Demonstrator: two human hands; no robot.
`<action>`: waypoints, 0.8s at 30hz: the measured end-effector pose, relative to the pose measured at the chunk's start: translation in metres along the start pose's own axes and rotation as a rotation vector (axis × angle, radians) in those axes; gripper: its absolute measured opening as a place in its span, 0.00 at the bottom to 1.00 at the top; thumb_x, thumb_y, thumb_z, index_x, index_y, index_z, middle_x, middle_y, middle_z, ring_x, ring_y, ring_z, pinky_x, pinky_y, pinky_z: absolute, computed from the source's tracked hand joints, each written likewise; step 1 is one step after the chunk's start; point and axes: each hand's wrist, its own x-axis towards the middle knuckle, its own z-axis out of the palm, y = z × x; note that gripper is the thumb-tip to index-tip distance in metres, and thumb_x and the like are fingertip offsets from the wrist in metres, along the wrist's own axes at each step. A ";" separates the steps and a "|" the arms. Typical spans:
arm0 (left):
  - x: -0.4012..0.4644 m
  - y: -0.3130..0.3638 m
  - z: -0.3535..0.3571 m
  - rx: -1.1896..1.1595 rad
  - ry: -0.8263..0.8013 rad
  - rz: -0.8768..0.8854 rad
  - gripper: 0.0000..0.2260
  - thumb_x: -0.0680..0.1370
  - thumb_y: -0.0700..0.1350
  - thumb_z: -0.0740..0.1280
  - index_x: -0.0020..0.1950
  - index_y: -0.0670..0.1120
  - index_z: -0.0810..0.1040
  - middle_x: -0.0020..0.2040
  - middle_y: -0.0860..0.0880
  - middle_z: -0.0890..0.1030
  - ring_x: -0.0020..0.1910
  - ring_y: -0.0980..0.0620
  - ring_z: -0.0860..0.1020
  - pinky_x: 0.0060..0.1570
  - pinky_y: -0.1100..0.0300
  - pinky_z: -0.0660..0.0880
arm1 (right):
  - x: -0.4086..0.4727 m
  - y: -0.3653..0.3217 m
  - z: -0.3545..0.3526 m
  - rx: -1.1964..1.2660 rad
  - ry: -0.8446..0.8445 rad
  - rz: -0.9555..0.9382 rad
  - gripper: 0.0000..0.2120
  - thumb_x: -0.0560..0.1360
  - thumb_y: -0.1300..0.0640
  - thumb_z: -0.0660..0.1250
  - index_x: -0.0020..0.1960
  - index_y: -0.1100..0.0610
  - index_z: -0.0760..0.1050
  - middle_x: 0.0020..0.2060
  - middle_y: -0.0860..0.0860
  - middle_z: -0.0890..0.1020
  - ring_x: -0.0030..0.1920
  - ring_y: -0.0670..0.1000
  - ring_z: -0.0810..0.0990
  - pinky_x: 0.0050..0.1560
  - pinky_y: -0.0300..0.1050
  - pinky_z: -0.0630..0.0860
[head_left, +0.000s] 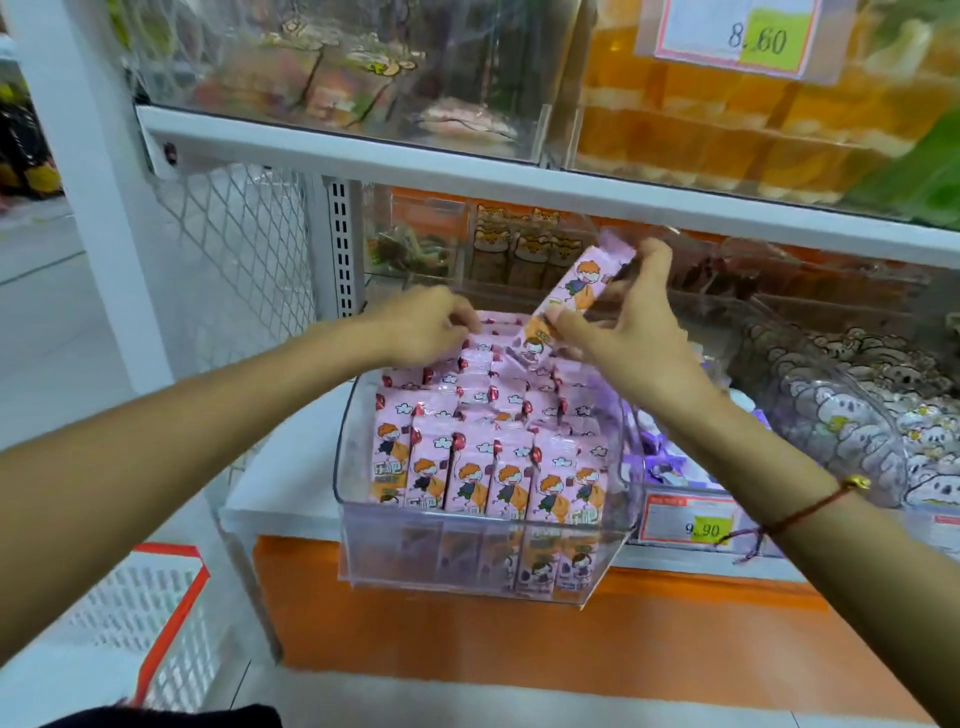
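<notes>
A clear plastic bin (363, 540) on a shop shelf holds several rows of pink snack packets (483, 467) with a cartoon figure, standing upright. My right hand (634, 338) holds one pink packet (582, 291) tilted above the back of the bin, thumb near its lower end and fingers at its upper end. My left hand (421, 325) reaches over the back left of the bin, its curled fingers touching the tops of the rear packets. I cannot tell whether it grips one.
A white shelf board (363, 150) runs just above the hands. Clear bins of other sweets (852, 415) stand to the right, more behind. A price tag (691, 522) reads 9.90. A white basket with a red rim (156, 613) sits low left.
</notes>
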 end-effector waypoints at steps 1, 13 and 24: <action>0.008 -0.001 0.002 0.068 -0.055 0.015 0.12 0.82 0.43 0.60 0.64 0.47 0.77 0.64 0.49 0.78 0.58 0.51 0.76 0.51 0.62 0.68 | 0.007 0.001 0.004 -0.001 -0.012 0.005 0.26 0.75 0.62 0.69 0.64 0.55 0.56 0.41 0.49 0.79 0.41 0.47 0.83 0.47 0.53 0.82; 0.000 -0.003 0.007 0.286 0.033 0.093 0.07 0.76 0.50 0.69 0.52 0.53 0.82 0.46 0.54 0.80 0.48 0.52 0.77 0.41 0.59 0.68 | 0.061 0.020 0.044 -0.026 0.016 0.181 0.17 0.73 0.62 0.71 0.59 0.62 0.69 0.53 0.57 0.80 0.55 0.56 0.80 0.58 0.51 0.77; -0.015 -0.002 0.006 0.172 0.150 -0.016 0.05 0.74 0.50 0.71 0.49 0.57 0.84 0.38 0.60 0.76 0.42 0.54 0.76 0.39 0.61 0.67 | 0.075 0.009 0.033 -0.536 -0.347 -0.079 0.21 0.68 0.60 0.75 0.59 0.57 0.74 0.54 0.53 0.79 0.47 0.51 0.76 0.45 0.42 0.73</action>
